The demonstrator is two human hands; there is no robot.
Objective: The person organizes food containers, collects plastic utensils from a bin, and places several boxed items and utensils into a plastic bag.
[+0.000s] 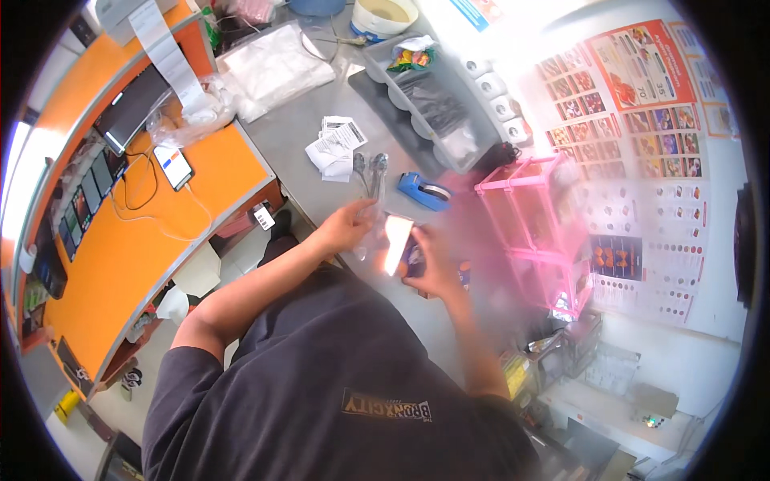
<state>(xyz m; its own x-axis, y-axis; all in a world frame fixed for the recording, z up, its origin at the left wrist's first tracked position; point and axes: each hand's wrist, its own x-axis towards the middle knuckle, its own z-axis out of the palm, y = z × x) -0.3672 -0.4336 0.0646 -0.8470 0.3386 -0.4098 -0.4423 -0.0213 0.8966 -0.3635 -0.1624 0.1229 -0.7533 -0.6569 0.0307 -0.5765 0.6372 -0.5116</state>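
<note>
My right hand [438,264] grips a small box [415,255] with dark blue on its side; its upper face is washed out by glare. Close to it, my left hand [344,229] reaches over the grey counter, fingers at a clear plastic wrapper [361,249]. Whether those fingers pinch the wrapper cannot be told. Just beyond the fingertips lie spoons [379,163] that seem wrapped in clear plastic. A blue tape dispenser [424,191] rests ahead of my right hand. Part of another blue-and-orange box [464,273] shows behind my right wrist.
Printed paper slips [337,147] lie farther up the counter. A grey divided bin [433,102] holds black and clear bags. At the right stands a pink plastic rack [529,210]. The orange desk [234,162] on the left carries a phone [174,168] on a cable.
</note>
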